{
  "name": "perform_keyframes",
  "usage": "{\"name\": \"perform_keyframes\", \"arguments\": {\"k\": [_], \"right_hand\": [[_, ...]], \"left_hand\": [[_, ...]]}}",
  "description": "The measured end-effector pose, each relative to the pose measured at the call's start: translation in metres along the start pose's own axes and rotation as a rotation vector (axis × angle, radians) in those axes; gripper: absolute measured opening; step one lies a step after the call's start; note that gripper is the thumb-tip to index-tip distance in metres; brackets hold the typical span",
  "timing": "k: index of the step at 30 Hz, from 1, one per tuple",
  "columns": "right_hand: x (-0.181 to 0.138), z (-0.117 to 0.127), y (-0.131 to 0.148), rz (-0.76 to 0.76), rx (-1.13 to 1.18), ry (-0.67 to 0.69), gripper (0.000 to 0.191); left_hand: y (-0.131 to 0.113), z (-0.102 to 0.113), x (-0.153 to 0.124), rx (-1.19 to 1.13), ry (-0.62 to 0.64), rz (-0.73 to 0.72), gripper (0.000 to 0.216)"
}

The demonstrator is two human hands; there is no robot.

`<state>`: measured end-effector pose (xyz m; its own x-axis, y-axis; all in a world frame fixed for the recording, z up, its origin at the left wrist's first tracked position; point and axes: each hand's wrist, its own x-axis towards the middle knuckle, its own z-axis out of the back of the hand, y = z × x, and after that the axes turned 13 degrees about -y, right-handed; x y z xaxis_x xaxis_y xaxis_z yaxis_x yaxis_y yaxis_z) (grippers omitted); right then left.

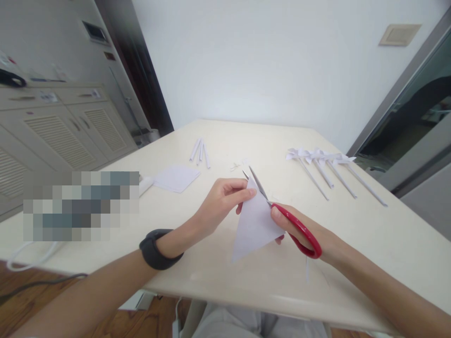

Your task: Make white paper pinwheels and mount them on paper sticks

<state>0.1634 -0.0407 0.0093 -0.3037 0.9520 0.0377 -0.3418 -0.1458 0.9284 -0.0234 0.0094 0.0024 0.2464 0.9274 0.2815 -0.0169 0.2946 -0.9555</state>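
Note:
My left hand [225, 197] pinches a folded white paper triangle [256, 224] near its upper tip, thumb on top. A dark band [158, 249] circles that wrist. In my right hand [299, 224] is a pair of red-handled scissors [303, 234], thumb through one loop. The blades are parted and lie along the paper's upper right edge, pointing away from me. Some right fingertips show beneath the paper's lower right corner; the other fingers are hidden. Small paper scraps [239, 164] lie on the table just beyond the blades.
White paper sheets [178, 178] lie to the left, with several rolled paper sticks [200, 152] behind them. Several paper pinwheels [320, 157] on sticks rest at the right. A blurred-out object [81, 206] and a white cable [33, 263] occupy the table's left edge [116, 206].

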Motion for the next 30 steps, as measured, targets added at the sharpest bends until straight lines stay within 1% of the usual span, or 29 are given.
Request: {"name": "perform_keyframes", "arguments": {"k": [6, 9, 14, 18, 25, 30], "right_hand": [[0.001, -0.002, -0.004, 0.025, 0.043, 0.025, 0.04], [0.001, -0.003, -0.004, 0.056, 0.085, 0.024, 0.043], [0.002, -0.005, -0.003, 0.031, 0.114, 0.036, 0.047], [0.003, -0.006, -0.007, 0.047, 0.107, 0.039, 0.051], [0.003, -0.006, -0.014, 0.061, 0.136, 0.064, 0.048], [0.005, -0.005, -0.018, 0.062, 0.122, 0.028, 0.046]], "left_hand": [[0.0, 0.0, -0.001, 0.004, 0.01, -0.006, 0.029], [0.0, 0.0, -0.001, 0.011, 0.006, -0.004, 0.031], [0.0, -0.001, -0.001, 0.015, 0.0, -0.007, 0.032], [0.001, -0.001, -0.001, -0.019, 0.002, 0.018, 0.031], [0.002, 0.0, -0.001, -0.064, 0.007, 0.036, 0.031], [0.0, 0.001, -0.001, -0.029, 0.038, 0.029, 0.029]]}}
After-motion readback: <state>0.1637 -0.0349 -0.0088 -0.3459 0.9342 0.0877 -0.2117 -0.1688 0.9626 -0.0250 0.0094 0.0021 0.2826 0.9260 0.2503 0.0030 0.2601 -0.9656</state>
